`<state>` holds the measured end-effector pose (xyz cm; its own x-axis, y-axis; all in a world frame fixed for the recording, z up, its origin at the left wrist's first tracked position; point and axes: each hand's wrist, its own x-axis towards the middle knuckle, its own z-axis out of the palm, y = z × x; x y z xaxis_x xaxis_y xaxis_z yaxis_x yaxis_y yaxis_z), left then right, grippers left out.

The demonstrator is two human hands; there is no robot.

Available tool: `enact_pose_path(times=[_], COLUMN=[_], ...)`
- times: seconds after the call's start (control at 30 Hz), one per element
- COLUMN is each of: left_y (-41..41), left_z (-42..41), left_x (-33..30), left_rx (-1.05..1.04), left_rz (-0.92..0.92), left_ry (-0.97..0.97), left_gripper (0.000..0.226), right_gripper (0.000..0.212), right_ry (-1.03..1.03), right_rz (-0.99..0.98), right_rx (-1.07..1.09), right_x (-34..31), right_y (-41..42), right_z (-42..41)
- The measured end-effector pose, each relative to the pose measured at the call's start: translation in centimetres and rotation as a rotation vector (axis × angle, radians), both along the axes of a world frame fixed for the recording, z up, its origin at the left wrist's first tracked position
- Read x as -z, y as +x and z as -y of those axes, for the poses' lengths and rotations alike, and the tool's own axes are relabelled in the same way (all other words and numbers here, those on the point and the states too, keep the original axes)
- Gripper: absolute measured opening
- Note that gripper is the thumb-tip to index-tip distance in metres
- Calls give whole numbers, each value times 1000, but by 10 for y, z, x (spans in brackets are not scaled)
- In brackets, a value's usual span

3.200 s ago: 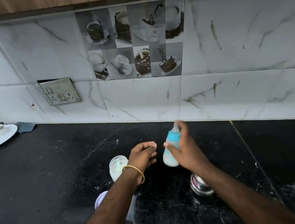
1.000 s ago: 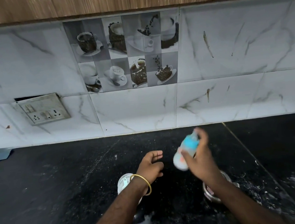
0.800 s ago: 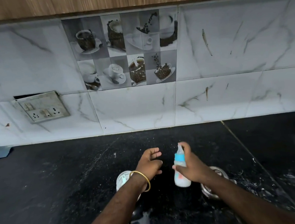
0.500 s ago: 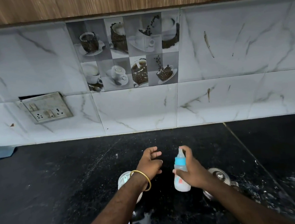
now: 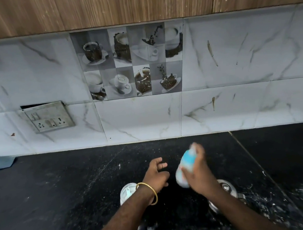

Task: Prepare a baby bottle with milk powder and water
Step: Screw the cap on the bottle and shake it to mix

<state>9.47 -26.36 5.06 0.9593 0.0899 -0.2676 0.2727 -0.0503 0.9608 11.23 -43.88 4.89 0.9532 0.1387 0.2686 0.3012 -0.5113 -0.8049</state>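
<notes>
A grey cloth [image 5: 2, 162] lay at the far left of the speckled black stone desk [image 5: 62, 196], cut off by the frame edge. A round white plastic container [image 5: 126, 193] sat partly hidden beneath the left wrist, which wore a thin gold bangle [image 5: 150, 192]. The left hand [image 5: 157, 175] hovered with its grip loose and empty. The right hand [image 5: 196, 175] gripped the blurred, tilted baby bottle [image 5: 185, 167], upright half a second before. A shiny steel vessel [image 5: 227, 190] sat behind that forearm.
</notes>
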Motion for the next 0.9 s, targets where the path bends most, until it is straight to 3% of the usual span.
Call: enact_pose_path(times=[0.03, 0.1, 0.2, 0.27, 0.33, 0.37, 0.47, 0.53, 0.63, 0.67, 0.8, 0.83, 0.9], left_y=[0, 0, 4, 3, 3, 3, 6, 6, 5, 5, 5, 4, 1], left_z=[1, 2, 2, 2, 1, -1, -4, -6, -7, -7, -6, -5, -5], left_x=[0, 1, 2, 1, 2, 2, 1, 0, -2, -1, -3, -4, -4], left_rx=[2, 16, 9, 0, -6, -3, -20, -35, -39, -35, -48, -50, -42], left_rz=[-1, 5, 0, -16, -20, -19, -10, -19, -24, -21, -18, -24, -29], left_ry=[1, -5, -15, -24, -37, -40, -43, -43, -42, -46, -51, -51, -56], left_gripper=[61, 62, 61, 60, 59, 59, 56, 55, 54, 54, 53, 52, 52], right_gripper=[84, 82, 84, 83, 80, 79, 81, 82, 81, 80, 81, 81, 81], right_ry=[-149, -151, 187, 48, -202, -197, 130, 150, -150, -150, 207, 164, -63], right_rz=[-103, -123, 167, 137, -88, -128, 128, 204, -132, -165, 157, 153, -67], right_rx=[-109, -121, 173, 110, -117, -154, 66, 145, -164, -195, 123, 120, -86], right_x=[4, 5, -8, -4, 6, 7, -5, -2, 9, 9, -4, -1, 8], right_y=[-6, -8, -1, -5, -15, -16, -7, -8, -20, -20, -8, -10, -18], right_z=[-1, -2, -6, -7, -5, -2, -1, -3, -3, -3, -8, -10, -13])
